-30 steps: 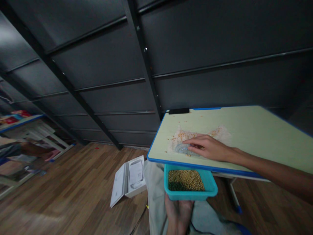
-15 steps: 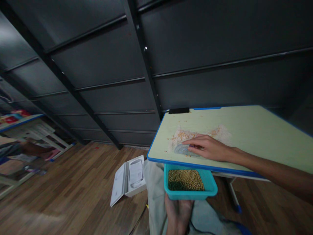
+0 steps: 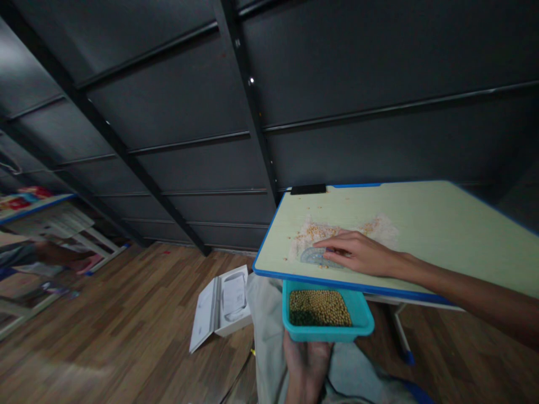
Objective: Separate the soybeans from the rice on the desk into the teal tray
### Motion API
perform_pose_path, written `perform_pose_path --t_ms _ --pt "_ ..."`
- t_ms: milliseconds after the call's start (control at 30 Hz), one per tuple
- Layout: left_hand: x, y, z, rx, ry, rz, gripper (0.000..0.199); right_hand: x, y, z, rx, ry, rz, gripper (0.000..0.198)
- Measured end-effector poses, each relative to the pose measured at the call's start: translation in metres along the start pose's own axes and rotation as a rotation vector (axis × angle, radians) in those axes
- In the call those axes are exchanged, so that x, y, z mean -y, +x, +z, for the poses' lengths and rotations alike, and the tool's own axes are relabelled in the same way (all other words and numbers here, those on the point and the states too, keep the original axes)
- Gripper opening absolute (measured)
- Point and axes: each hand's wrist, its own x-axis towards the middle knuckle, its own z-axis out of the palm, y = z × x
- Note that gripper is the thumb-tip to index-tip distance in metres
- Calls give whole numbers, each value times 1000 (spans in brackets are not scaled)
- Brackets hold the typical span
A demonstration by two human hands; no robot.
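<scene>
Plainly, the right fingers [image 3: 332,242] hold the protractor [image 3: 311,256], which lies partly beneath them.

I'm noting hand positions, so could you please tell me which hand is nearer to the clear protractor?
Right: the right hand has its fingers on the protractor. The left hand is farther away, lower down, beneath the turquoise tray.

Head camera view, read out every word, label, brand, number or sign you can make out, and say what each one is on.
No text can be read.
White box on the floor: faint grey marks on its open lid, too small and blurred to read.
Half-round clear protractor: any markings too small to read.
Teal tray: no lettering visible.
</scene>
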Motion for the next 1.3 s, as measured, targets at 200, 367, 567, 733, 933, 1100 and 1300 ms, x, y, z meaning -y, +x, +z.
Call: perform_pose_path --t_ms 200,367,567,733,933,1100,1300 --pt "0 -1 1 -30 2 1 39 1 0 0 -8 4 1 32" --pt "-1 -1 4 -57 -2 -12 38 1 0 0 3 -5 -1 32" --pt "-1 -1 3 -33 -14 -16 38 1 -1 1 14 -2 -11 32" --pt "0 1 -3 21 -5 -13 38 1 0 0 11 1 -18 32" --pt "0 1 -2 25 -9 -11 38 2 0 -1 10 5 -16 32" --pt "0 2 -2 -1 -12 2 37 -1 -1 2 -1 -13 -28 33" --pt "1 1 -2 0 -20 1 38 -2 -2 2 0 -15 -39 32"
